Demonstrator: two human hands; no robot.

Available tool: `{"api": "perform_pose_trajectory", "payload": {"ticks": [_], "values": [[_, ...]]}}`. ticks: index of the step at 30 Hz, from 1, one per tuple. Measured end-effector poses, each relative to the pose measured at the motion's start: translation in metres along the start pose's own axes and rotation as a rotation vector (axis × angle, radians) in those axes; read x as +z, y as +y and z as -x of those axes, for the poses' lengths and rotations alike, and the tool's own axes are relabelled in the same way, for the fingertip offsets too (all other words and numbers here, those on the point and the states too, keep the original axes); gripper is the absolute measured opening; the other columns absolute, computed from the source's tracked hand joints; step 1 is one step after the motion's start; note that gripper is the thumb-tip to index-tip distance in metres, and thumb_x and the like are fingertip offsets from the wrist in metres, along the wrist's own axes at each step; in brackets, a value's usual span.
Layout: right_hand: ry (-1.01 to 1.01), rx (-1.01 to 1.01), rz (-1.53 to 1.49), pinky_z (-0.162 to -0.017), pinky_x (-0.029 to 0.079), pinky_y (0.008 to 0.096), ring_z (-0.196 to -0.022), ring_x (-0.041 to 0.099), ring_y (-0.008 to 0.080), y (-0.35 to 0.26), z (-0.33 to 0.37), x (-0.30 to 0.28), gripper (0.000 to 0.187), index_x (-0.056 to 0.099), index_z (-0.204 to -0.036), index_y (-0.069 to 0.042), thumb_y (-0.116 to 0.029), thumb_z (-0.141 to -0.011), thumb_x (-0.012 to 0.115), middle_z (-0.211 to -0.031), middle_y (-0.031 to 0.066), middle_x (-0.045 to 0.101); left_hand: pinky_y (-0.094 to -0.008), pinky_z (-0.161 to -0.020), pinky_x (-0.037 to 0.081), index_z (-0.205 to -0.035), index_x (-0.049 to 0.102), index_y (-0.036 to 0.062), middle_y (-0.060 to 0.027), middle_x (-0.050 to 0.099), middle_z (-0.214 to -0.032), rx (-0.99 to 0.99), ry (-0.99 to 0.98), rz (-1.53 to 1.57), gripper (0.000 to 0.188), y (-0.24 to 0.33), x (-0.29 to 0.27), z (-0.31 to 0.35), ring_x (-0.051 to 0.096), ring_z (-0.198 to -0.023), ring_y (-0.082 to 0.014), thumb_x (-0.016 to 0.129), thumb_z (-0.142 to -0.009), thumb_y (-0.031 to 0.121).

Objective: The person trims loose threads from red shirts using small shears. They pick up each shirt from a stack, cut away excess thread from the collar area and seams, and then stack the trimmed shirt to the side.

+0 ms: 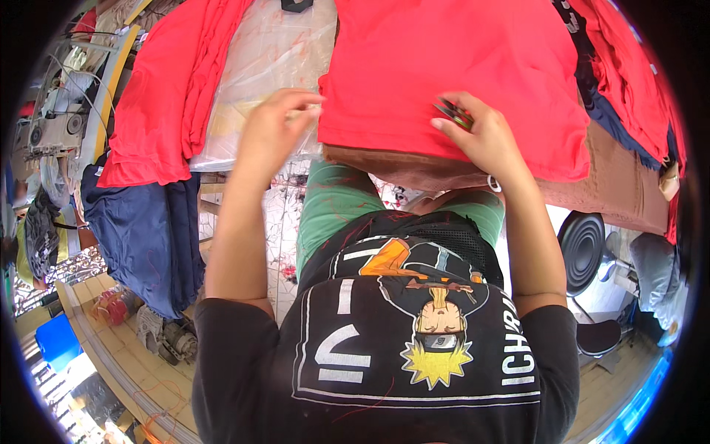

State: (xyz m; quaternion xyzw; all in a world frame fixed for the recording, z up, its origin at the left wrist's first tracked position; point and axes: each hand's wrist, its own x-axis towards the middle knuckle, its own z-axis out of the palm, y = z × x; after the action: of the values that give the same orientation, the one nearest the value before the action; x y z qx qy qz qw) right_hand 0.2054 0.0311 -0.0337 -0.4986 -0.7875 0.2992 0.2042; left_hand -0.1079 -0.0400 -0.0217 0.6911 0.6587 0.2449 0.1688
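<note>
A red garment (pixel 444 66), probably a shirt, lies spread over a brown-covered surface (pixel 429 166) in front of me. At its left edge, my left hand (pixel 277 129) is bent, thumb and fingertips drawn together by the cloth. Whether they pinch the edge or a thread is too small to tell. My right hand (pixel 484 137) is over the lower right part of the garment, closed around small thread snips (pixel 455 112). The snips' dark blades point up and left, away from my palm.
To the left, more red garments (pixel 163 89) hang over the edge beside a clear plastic sheet (pixel 266 59), above dark blue cloth (pixel 148 237). Red and navy garments (pixel 629 81) are piled at the right. A round black disc (pixel 582 253) stands below on the right.
</note>
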Motion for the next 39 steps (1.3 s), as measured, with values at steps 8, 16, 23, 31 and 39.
{"api": "perform_pose_trajectory", "payload": {"ticks": [8,16,23,31,39], "values": [[0.042,-0.267,-0.188,-0.077,0.051,0.0405,-0.092,0.064,0.0324,-0.029,-0.034,0.051,0.019,0.061,-0.104,-0.005,-0.014,-0.087,0.061,-0.101,0.0141,0.066,-0.0324,-0.082,0.051,-0.108,0.068,0.0084,-0.0096,0.063,-0.11,0.1,0.193,0.077,0.023,0.007,0.067,-0.015,0.064,-0.095,-0.0252,0.065,-0.085,0.007],[0.057,-0.249,-0.209,-0.074,0.051,0.0395,-0.087,0.065,0.0311,-0.028,-0.041,0.078,0.013,0.063,-0.098,-0.006,-0.013,-0.087,0.062,-0.096,0.0111,0.067,-0.0318,-0.083,0.05,-0.1,0.07,0.0056,-0.0097,0.064,-0.108,0.072,0.18,0.123,0.017,0.0,0.066,-0.014,0.063,-0.098,-0.024,0.067,-0.084,0.007],[0.067,-0.253,-0.219,-0.072,0.051,0.0393,-0.085,0.065,0.031,-0.029,-0.039,0.079,0.013,0.063,-0.098,-0.006,-0.013,-0.087,0.062,-0.096,0.011,0.067,-0.0317,-0.083,0.05,-0.098,0.071,0.0049,-0.0089,0.064,-0.108,0.146,0.168,0.167,0.017,-0.007,0.066,-0.009,0.063,-0.097,-0.023,0.07,-0.081,0.008],[0.08,-0.268,-0.209,-0.072,0.051,0.0387,-0.086,0.065,0.0306,-0.026,-0.039,0.08,0.014,0.063,-0.098,-0.006,-0.014,-0.086,0.062,-0.096,0.0107,0.066,-0.0293,-0.081,0.05,-0.095,0.07,0.0026,-0.008,0.067,-0.1,0.018,0.124,0.191,0.014,0.0,0.064,-0.013,0.064,-0.092,-0.0182,0.069,-0.083,0.01],[0.07,-0.362,-0.098,-0.074,0.052,0.0355,-0.086,0.064,0.03,-0.031,-0.032,0.076,0.019,0.063,-0.105,-0.006,-0.007,-0.086,0.063,-0.099,0.0112,0.064,-0.027,-0.088,0.048,-0.099,0.067,-0.0026,-0.0091,0.069,-0.104,-0.12,0.004,0.472,0.018,-0.008,0.059,-0.013,0.062,-0.095,-0.0123,0.063,-0.091,0.013]]}}
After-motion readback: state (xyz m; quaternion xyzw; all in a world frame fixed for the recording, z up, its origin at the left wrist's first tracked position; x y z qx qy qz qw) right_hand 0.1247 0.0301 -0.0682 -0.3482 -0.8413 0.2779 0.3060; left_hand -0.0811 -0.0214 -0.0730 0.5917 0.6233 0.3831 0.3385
